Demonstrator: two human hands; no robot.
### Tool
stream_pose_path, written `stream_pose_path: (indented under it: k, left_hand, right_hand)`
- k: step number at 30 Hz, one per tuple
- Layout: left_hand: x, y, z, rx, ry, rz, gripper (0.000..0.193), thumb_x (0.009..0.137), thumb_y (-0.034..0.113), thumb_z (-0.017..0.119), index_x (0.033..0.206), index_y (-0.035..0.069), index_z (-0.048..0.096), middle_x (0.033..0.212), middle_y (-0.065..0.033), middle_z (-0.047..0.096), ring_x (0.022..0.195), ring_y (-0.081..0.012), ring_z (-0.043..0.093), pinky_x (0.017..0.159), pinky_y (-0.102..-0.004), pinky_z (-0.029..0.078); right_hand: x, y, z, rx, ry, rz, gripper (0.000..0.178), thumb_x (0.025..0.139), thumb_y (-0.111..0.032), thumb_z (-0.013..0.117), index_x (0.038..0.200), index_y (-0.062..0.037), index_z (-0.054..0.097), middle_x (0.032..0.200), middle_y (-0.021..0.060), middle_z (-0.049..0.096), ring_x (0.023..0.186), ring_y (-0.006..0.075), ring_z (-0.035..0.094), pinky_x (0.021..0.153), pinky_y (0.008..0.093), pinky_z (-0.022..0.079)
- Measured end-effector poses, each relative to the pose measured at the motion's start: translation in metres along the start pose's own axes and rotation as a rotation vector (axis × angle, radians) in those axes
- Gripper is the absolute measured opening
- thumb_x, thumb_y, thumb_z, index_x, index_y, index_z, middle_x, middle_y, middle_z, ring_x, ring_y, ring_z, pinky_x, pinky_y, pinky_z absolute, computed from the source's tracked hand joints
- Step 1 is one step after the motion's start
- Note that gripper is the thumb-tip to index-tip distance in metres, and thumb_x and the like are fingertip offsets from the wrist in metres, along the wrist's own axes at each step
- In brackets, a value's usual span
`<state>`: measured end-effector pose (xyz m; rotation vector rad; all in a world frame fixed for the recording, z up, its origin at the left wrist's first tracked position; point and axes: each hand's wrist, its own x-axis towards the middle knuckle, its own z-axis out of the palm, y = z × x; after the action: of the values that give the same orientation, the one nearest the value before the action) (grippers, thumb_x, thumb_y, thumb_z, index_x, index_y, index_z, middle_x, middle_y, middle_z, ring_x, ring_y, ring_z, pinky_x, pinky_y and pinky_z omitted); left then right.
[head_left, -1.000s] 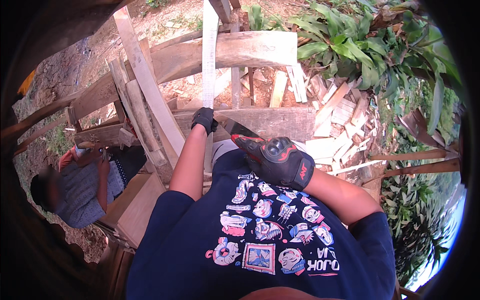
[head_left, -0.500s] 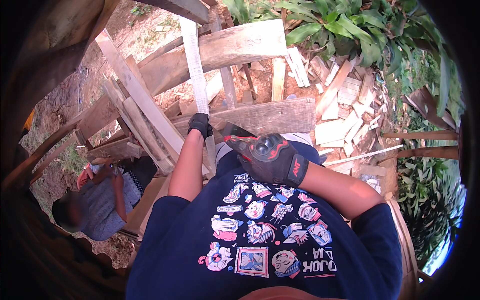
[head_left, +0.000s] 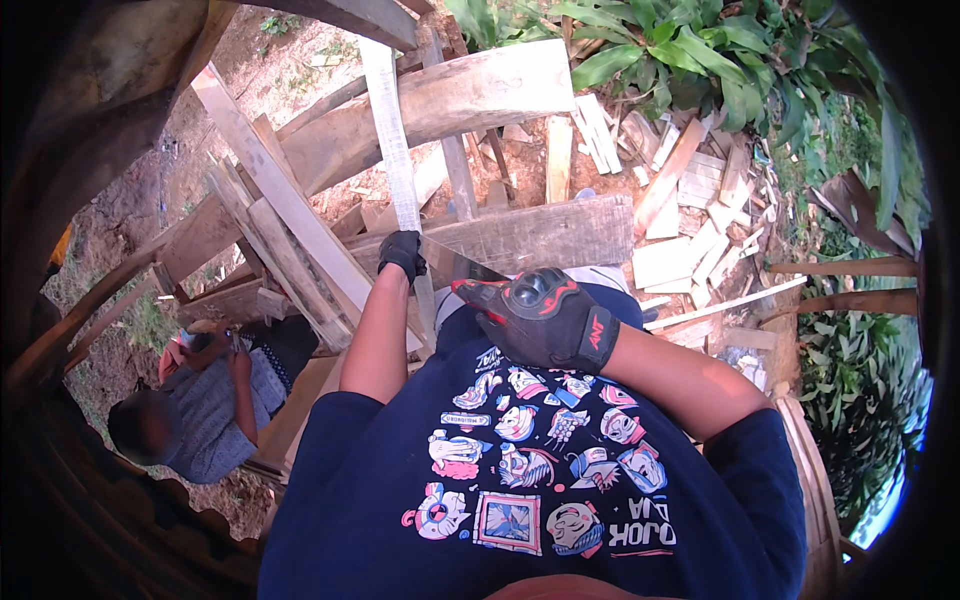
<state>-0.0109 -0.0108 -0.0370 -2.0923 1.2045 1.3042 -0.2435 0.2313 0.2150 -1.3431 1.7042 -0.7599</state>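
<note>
My left hand [head_left: 402, 255], in a black glove, is closed around a long pale wooden strip [head_left: 392, 140]. The strip leans across a thick beam [head_left: 430, 100] and a lower weathered plank [head_left: 530, 238], its near end reaching my waist. In a black and red padded glove, my right hand [head_left: 535, 315] is closed on a hand saw. The saw's dark blade [head_left: 465, 264] points left to the strip beside my left hand. Its handle is mostly hidden in my fingers, and I cannot see how deep the teeth sit in the wood.
Several boards [head_left: 275, 190] lean in a stack to the left. Beyond them a person [head_left: 215, 420] in a grey top sits low. Wood offcuts [head_left: 695, 215] litter the ground at the right, beneath leafy plants [head_left: 690, 50]. A dark post [head_left: 120, 80] rises at the upper left.
The saw blade shows a little differently, catching more light, as my right hand shifts very slightly. My left hand keeps its hold on the strip.
</note>
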Motion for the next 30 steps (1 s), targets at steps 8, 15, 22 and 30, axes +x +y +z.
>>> stream_pose_path:
  k: [8,15,22,30]
  left_hand:
    - [0.005,-0.003,0.005,-0.053,0.012,0.018,0.025,0.1,0.033,0.065,0.1,0.009,0.07,0.076,-0.0077,0.062,0.048,-0.0238,0.057,0.041,-0.0444,0.05]
    - [0.023,-0.022,0.02,-0.037,0.18,0.059,0.046,0.105,0.046,0.057,0.094,0.005,0.075,0.074,-0.0133,0.07,0.069,-0.0309,0.073,0.063,-0.0467,0.059]
    - [-0.084,-0.062,0.037,0.193,0.472,0.411,0.078,0.097,0.057,0.066,0.146,-0.003,0.057,0.131,-0.0256,0.069,0.129,-0.0431,0.065,0.11,-0.0565,0.048]
    - [-0.034,-0.086,0.04,0.65,0.487,0.455,0.102,0.09,0.074,0.07,0.154,-0.001,0.045,0.145,-0.0247,0.055,0.136,-0.0426,0.055,0.114,-0.0547,0.046]
  right_hand:
    - [-0.004,0.005,0.005,0.018,0.062,-0.021,0.043,0.099,-0.027,0.065,0.141,-0.019,0.069,0.096,0.0181,0.077,0.081,0.0385,0.075,0.075,0.053,0.06]
    - [-0.011,0.035,-0.016,-0.095,0.048,-0.064,0.043,0.098,-0.028,0.068,0.141,-0.0247,0.071,0.087,0.014,0.075,0.071,0.0342,0.073,0.065,0.0495,0.059]
    - [-0.037,0.117,-0.018,-0.07,0.043,0.02,0.044,0.096,-0.027,0.077,0.14,-0.0217,0.075,0.09,0.0155,0.078,0.075,0.036,0.073,0.07,0.0466,0.059]
    - [-0.055,0.103,-0.011,-0.088,0.027,0.084,0.044,0.097,-0.032,0.078,0.139,-0.019,0.075,0.114,0.0166,0.08,0.095,0.0379,0.077,0.085,0.0466,0.061]
